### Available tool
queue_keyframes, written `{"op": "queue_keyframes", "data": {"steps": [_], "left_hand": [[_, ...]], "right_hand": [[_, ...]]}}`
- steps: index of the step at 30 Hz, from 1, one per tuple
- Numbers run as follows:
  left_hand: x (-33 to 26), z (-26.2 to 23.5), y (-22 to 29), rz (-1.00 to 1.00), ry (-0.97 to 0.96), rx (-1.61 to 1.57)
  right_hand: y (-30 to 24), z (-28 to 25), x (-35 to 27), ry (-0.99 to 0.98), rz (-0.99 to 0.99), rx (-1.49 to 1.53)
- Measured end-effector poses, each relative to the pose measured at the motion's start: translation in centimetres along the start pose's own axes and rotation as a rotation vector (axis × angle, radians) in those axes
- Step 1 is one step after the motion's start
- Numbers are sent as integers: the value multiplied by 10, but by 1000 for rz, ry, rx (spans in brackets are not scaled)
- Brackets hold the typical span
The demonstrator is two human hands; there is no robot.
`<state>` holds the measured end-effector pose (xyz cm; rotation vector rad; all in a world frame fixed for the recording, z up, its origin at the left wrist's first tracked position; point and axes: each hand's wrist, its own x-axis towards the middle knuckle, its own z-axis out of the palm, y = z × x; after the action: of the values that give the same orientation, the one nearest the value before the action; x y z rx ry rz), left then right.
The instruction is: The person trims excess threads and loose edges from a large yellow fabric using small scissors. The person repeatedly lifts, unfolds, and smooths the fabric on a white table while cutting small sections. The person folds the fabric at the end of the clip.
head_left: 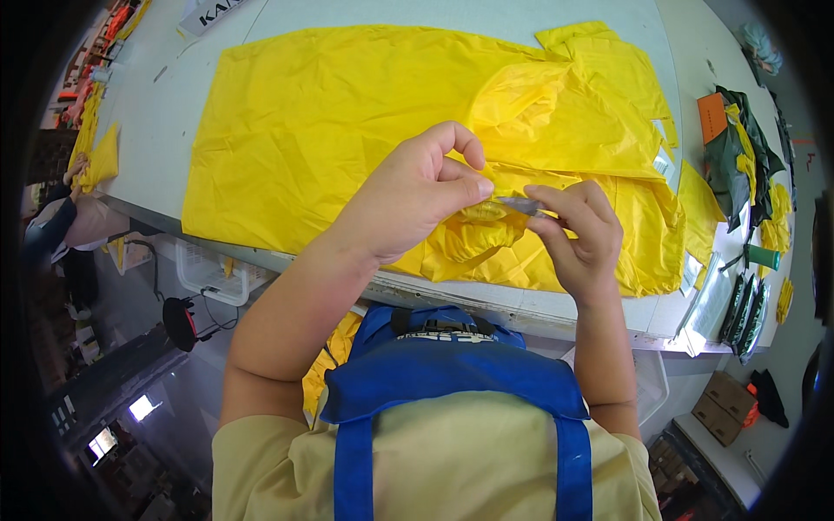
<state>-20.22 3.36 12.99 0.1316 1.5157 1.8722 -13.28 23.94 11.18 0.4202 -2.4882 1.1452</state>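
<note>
A large yellow garment of thin, crinkled fabric lies spread over the white table in front of me. My left hand is over its near middle, thumb and forefinger pinched together at a gathered edge of the yellow cloth. Just to the right, my right hand grips small thread snips between thumb and fingers. Their grey pointed blades aim left, toward my left fingertips. Whether a thread lies between the blades is too small to tell. Below both hands the cloth bunches into a gathered opening.
Dark green and yellow folded garments are piled at the table's right, by an orange card and a green spool. A white plastic basket sits below the table edge. At far left, another person's hand touches yellow cloth.
</note>
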Motion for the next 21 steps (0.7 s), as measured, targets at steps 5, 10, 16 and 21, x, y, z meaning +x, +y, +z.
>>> {"op": "queue_keyframes", "data": {"steps": [5,10,16,21], "left_hand": [[0,1,3,26,17,-3],[-1,1,3,17,7,-19],[-2,1,4,33,8,0],[-4,2,6,58,35,-27]], "right_hand": [[-1,2,-4,9,96,121],[-1,-1,-2,-22,44,47],[-2,-4,-1,8,46,23],[6,-4,-10,96,155,177]]}}
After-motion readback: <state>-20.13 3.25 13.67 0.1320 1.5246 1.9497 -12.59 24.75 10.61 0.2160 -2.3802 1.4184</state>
